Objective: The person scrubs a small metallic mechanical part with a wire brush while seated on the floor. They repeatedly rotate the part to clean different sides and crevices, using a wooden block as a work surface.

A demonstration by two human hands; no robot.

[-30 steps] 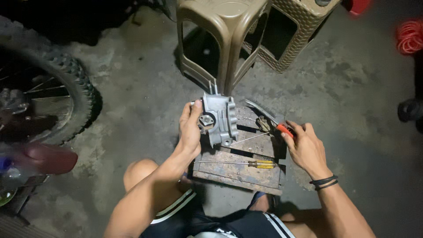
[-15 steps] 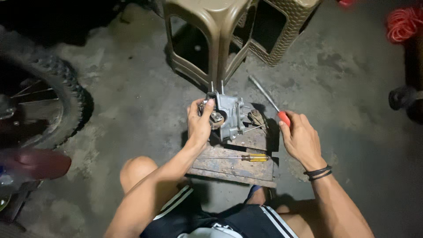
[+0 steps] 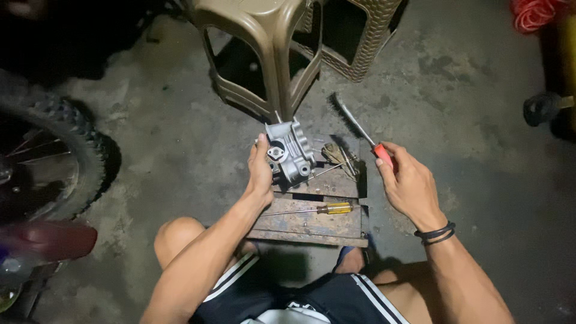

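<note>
A grey metal engine part (image 3: 290, 152) stands on a small wooden pallet (image 3: 312, 222) on the concrete floor. My left hand (image 3: 260, 171) grips the part's left side and holds it upright. My right hand (image 3: 408, 183) holds a wire brush (image 3: 355, 123) by its red handle; its bristle end points up and left, lifted clear of the part. A yellow-handled screwdriver (image 3: 315, 210) lies across the pallet in front of the part. Some small metal pieces (image 3: 336, 155) rest on the pallet to the right of the part.
Two brown plastic stools (image 3: 264, 48) stand just behind the pallet. A knobby motorcycle wheel (image 3: 54, 150) and a red fender (image 3: 42, 240) are at the left. A red coiled hose (image 3: 531, 15) and a dark object (image 3: 543, 108) are at the right. My knees flank the pallet.
My right hand has lifted the brush away from the pallet and swung it up and to the right. My left hand keeps its grip on the engine part.
</note>
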